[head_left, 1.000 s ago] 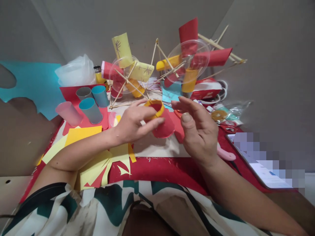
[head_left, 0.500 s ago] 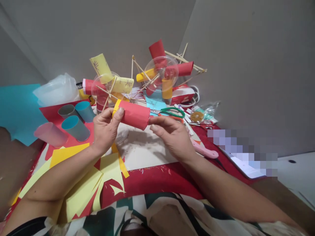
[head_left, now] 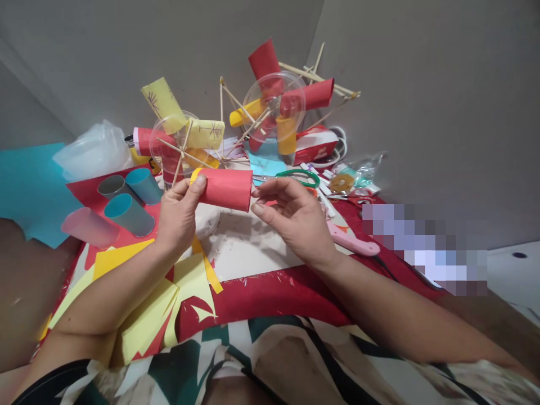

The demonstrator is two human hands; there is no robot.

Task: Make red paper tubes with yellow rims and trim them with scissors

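While the left hand (head_left: 179, 216) pinches the red paper tube (head_left: 225, 189) at its yellow-banded end, the right hand (head_left: 297, 222) fingers its far rim, above scattered paper scraps (head_left: 189, 281).

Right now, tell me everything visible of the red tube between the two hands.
The red tube is a short, matte cylinder, seemingly rolled paper, with a yellow band round its left end. It is held roughly level above the table. The left hand pinches the banded end, thumb over it; fingertips of the right hand seem to touch the other end.
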